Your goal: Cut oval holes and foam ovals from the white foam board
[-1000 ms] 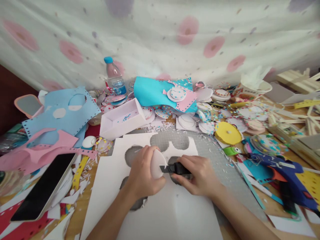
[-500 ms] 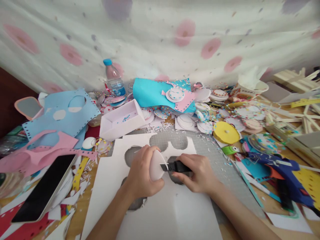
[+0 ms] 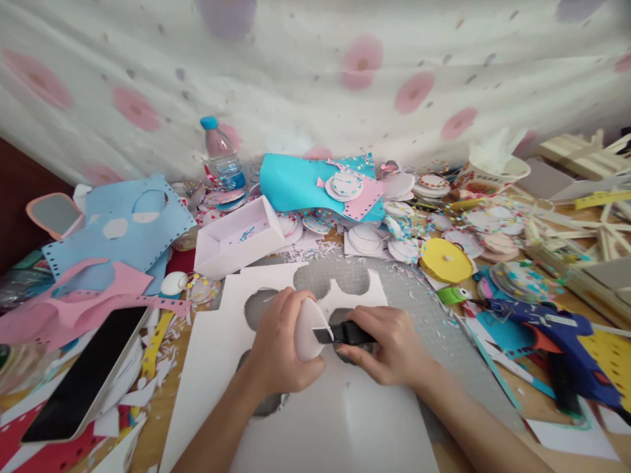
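Between the thumb and fingers of my left hand [image 3: 283,341] a round white card disc [image 3: 308,332] is held tilted. My right hand [image 3: 389,341] grips a black utility knife [image 3: 353,332], its dark blade [image 3: 323,336] against the disc's right edge. A thin white sliver curls up where the blade meets that edge. Below both hands lies a large white sheet of card [image 3: 315,420] with several round holes cut in it. The sheet rests on a grey cutting mat [image 3: 444,355], partly covering it.
A black-screened phone [image 3: 86,374] lies at left beside paper scraps. Behind are a white box [image 3: 239,240], a water bottle [image 3: 221,154] and a blue sheet [image 3: 296,180]. Several decorated discs, a yellow disc [image 3: 446,260] and a blue glue gun [image 3: 552,328] stand to the right.
The knife has shifted slightly left and down along the disc's edge, and more of its blade lies over the disc. My left hand holds the disc almost still.
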Tool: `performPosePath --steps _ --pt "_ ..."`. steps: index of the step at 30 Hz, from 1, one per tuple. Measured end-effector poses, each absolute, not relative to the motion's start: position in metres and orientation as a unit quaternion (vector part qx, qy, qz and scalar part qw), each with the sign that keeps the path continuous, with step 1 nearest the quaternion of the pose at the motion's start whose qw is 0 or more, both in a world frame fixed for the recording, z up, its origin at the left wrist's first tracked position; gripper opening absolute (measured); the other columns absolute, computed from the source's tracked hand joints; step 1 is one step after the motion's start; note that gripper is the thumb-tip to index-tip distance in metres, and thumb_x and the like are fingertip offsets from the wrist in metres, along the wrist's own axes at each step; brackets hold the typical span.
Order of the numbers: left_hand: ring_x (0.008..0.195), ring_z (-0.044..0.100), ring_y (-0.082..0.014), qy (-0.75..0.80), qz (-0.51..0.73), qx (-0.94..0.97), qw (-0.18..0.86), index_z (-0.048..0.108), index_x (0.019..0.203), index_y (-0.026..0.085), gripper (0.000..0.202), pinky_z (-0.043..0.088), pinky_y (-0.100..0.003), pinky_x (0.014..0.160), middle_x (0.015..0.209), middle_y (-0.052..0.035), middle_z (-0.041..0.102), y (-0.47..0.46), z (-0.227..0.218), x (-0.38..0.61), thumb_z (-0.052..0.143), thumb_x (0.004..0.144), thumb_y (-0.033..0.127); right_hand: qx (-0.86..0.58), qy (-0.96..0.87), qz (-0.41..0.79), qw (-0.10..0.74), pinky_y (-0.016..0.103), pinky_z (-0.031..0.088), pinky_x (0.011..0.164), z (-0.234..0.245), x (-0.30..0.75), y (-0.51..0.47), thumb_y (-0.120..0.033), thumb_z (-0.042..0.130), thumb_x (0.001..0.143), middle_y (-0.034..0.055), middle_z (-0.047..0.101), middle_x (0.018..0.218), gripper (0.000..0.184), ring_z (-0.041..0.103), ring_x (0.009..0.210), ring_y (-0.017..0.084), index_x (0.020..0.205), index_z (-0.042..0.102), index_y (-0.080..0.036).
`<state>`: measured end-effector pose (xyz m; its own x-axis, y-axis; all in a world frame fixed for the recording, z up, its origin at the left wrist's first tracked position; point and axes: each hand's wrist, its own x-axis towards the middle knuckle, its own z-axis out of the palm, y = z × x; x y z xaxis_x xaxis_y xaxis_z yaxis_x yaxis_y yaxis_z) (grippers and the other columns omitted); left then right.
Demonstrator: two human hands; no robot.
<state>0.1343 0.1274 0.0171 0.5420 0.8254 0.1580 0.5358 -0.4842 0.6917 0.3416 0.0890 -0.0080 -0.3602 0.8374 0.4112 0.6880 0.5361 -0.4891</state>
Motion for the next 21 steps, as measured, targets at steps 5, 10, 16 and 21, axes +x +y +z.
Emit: performPosePath --steps 5,10,16,21 --pt "0.09 0.046 -0.024 0.399 0.265 0.814 0.328 0.039 0.11 0.023 0.062 0.039 -0.039 0.081 0.098 -0.0034 0.044 0.125 0.02 0.132 0.054 0.052 0.009 -0.488 -0.806 0.097 0.322 0.025 0.031 0.051 -0.006 0.35 0.093 -0.051 0.046 0.094 0.0016 0.058 0.06 0.038 0.053 0.051 0.015 0.081 0.058 -0.017" --pt "0.091 0.046 -0.024 0.396 0.267 0.816 0.325 0.039 0.111 0.024 0.064 0.039 -0.038 0.082 0.098 -0.0033 0.045 0.123 0.02 0.133 0.054 0.051 0.008 -0.509 -0.783 0.081 0.349 0.026 0.033 0.049 -0.008 0.352 0.093 -0.049 0.046 0.093 0.0022 0.058 0.059 0.035 0.053 0.049 0.015 0.081 0.056 -0.018" --pt "0.096 0.046 -0.0271 0.402 0.236 0.835 0.291 0.04 0.116 0.021 0.064 0.039 -0.042 0.085 0.102 -0.0063 0.046 0.125 0.015 0.136 0.058 0.055 0.011 -0.563 -0.687 0.292 0.354 0.023 0.035 0.048 0.005 0.349 0.095 -0.043 0.056 0.087 -0.002 0.054 0.06 0.026 0.048 0.052 0.013 0.083 0.058 -0.018" --pt "0.102 0.046 -0.0287 0.383 0.211 0.855 0.281 0.04 0.126 0.019 0.071 0.038 -0.045 0.092 0.108 -0.009 0.047 0.126 0.008 0.141 0.062 0.059 0.015 -0.535 -0.626 0.46 0.332 0.022 0.033 0.048 0.018 0.355 0.101 -0.034 0.063 0.079 -0.0042 0.048 0.062 0.021 0.042 0.053 0.011 0.091 0.066 -0.017"
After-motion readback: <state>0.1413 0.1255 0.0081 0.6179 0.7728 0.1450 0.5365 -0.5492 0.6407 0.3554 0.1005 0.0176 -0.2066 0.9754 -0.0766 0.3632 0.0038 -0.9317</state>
